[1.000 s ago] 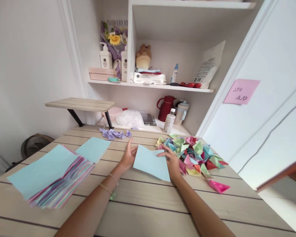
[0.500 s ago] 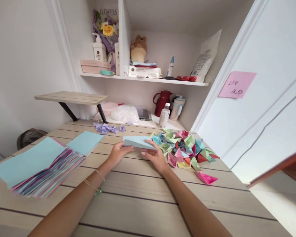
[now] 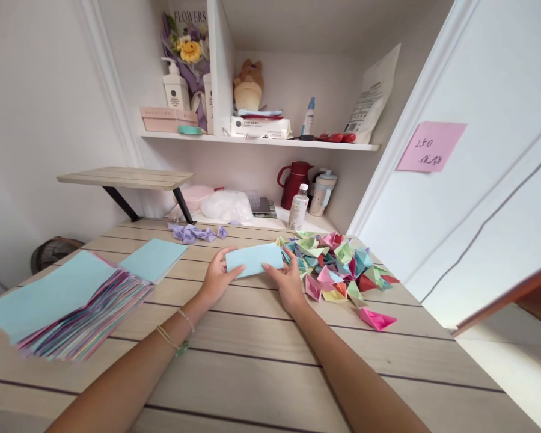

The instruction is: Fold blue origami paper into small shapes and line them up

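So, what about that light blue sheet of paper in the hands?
The light blue sheet of paper is a plain, thin, wide rectangle, apparently folded double. It is held tilted up over the wooden plank table, the left hand pinching its left end, the right hand its right end, close beside the heap of colourful folded paper shapes.

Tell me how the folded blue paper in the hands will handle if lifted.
The folded blue paper, held between left hand and right hand, is probably light and floppy, being thin sheet. The fold likely stiffens it somewhat. It would probably crease easily.
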The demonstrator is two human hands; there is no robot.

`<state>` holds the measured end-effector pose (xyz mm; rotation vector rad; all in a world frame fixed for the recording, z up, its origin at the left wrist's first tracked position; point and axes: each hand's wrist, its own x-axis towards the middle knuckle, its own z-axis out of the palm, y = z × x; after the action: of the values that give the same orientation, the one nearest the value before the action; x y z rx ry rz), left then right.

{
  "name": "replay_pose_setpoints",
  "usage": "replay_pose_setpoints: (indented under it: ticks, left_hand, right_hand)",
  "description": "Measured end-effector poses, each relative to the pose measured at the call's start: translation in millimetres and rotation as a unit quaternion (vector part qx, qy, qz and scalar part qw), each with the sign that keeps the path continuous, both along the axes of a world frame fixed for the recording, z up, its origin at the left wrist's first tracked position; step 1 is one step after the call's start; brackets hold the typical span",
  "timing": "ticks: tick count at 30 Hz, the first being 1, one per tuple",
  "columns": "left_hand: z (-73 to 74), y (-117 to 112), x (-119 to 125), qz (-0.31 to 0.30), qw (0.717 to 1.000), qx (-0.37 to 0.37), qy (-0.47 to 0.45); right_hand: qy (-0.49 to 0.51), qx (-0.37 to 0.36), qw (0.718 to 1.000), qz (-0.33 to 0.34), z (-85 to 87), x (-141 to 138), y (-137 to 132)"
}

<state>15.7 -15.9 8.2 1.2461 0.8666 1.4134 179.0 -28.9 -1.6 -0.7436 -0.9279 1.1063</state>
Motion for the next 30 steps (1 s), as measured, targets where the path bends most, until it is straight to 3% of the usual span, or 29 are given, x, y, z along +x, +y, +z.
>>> replay_pose_setpoints:
  ticks: [5,13,18,30]
  left_hand:
    - [1.4,-8.3,8.2,-0.024,0.999,0.007,-0.023]
    - [1.2,-4.3,3.8,-0.053,0.994,-0.082,0.057]
    - [-3.7,-7.9,5.2,-0.124,0.976,-0.098,0.151]
    - [-7.6,-7.8,8.4,-0.107,0.975,-0.085,0.173]
  right_hand:
    - [0.064,-0.004,0.997,0.048,0.6,-22.9,-9.6]
    - [0.162,-0.055,0.985,0.002,-3.9,-18.0,-2.3]
    - [0.154,-0.054,0.987,-0.004,-3.9,-18.7,-3.2]
    - [0.136,-0.061,0.989,-0.015,-6.1,-21.2,-4.6]
